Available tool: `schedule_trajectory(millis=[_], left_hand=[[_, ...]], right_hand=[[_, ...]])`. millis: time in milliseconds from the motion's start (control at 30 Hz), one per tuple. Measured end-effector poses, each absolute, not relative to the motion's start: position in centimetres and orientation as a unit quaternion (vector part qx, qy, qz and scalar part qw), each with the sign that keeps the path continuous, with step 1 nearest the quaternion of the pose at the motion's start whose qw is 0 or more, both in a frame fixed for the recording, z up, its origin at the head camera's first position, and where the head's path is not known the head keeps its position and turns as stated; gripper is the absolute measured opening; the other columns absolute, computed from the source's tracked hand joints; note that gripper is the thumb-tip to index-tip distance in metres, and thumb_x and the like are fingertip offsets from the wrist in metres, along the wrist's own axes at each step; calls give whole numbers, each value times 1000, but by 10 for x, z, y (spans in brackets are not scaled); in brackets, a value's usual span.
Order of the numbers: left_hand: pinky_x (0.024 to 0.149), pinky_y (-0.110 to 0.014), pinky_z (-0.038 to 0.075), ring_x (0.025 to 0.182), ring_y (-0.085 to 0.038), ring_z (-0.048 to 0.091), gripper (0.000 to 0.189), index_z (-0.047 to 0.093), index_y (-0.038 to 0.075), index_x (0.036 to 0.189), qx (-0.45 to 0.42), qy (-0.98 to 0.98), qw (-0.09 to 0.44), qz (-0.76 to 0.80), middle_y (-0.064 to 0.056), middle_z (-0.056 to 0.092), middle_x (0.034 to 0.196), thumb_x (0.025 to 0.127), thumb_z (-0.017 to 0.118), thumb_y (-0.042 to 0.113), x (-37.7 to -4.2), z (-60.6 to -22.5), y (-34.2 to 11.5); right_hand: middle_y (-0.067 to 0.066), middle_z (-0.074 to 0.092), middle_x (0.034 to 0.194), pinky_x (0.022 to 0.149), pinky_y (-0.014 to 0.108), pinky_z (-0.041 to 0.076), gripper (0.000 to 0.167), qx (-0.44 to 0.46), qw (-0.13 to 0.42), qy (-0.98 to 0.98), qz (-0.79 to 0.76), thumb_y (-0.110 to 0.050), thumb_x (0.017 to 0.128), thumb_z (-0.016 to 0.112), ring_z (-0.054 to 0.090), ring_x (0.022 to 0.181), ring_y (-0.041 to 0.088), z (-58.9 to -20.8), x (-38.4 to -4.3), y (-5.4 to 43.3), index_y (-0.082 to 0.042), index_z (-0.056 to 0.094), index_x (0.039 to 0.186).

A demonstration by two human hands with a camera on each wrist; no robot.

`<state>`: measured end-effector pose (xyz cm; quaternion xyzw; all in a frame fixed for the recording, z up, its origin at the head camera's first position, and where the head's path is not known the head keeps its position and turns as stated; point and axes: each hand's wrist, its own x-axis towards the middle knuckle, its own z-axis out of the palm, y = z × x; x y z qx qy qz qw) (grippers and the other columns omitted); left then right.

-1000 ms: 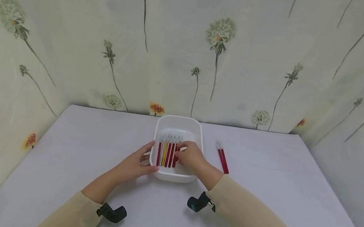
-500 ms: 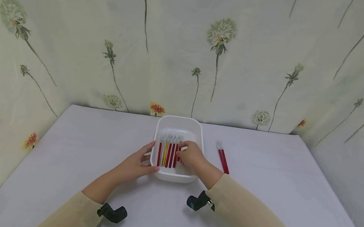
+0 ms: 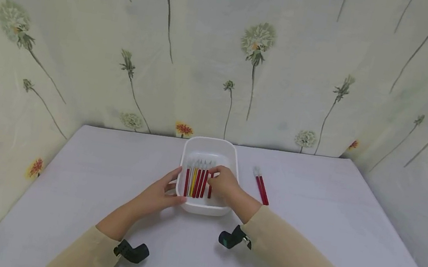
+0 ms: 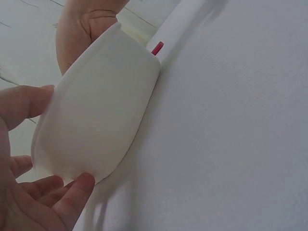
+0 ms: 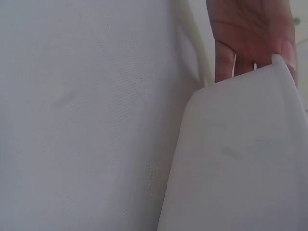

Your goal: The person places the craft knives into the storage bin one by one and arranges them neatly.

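A white plastic tub [image 3: 204,209] stands on the table. Inside lies a row of thin pen-like sticks with pale pointed tips, several red [image 3: 196,184] and one yellow [image 3: 193,181]. My left hand [image 3: 160,195] holds the tub's left side, thumb at the near rim and fingers along the wall; in the left wrist view its fingertips press the outer wall. My right hand [image 3: 226,186] reaches over the right rim and pinches the rightmost red stick [image 3: 209,192], whose middle is hidden under the fingers. In the right wrist view the tub's wall [image 5: 236,163] hides this hand's fingers.
Two more red sticks [image 3: 262,190] lie side by side on the table, right of the tub. The table [image 3: 177,258] has a white cover and ends at a wall of flower-printed cloth [image 3: 197,79]. Black wrist cameras [image 3: 132,252] sit on both sleeves.
A gap has widened between the rightmost red stick and the rest of the row, with the neighbouring sticks shifted slightly left. The left hand and the tub have stayed in place.
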<state>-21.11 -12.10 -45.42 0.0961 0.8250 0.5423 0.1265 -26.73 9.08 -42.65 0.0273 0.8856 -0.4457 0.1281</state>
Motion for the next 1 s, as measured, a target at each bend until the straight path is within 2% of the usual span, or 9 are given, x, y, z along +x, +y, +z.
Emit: schedule_trajectory(millis=[333,467,600,733,1000], left_hand=[[103,-51,47,140,-35,43,95,23,22,161,93,827,124,541,-9,30,162,86,80,36,-210,-456,-122],[104,-51,47,141,-34,42,96,22,22,161,93,827,125,541,-8,29,163,86,80,38,-211,-456,-122],[105,-51,46,141,-34,42,97,22,21,161,93,827,124,540,-8,29,163,85,80,38,-212,-457,-122],[105,-50,46,141,-33,42,96,23,20,161,94,828,119,540,-8,30,162,85,81,36,-212,-457,-122],[105,-50,46,141,-33,42,95,23,23,161,91,831,120,536,-8,30,162,85,81,34,-210,-455,-120]], right_hand=[[10,60,96,68,29,49,32,-2,110,872,-476,-9,96,64,58,82,20,-421,-263,97,-6,61,128],[10,61,98,70,30,51,33,-29,110,872,-477,-11,96,64,64,86,23,-412,-258,107,-6,62,128],[12,61,106,82,39,58,33,-40,116,879,-461,-15,97,64,67,93,28,-401,-255,120,-8,62,129],[13,60,111,89,46,57,34,-46,122,883,-451,-18,98,64,67,99,33,-392,-253,133,-9,62,130],[13,61,118,86,37,57,32,-51,92,897,-430,-21,100,62,60,105,28,-389,-246,167,-8,63,129]])
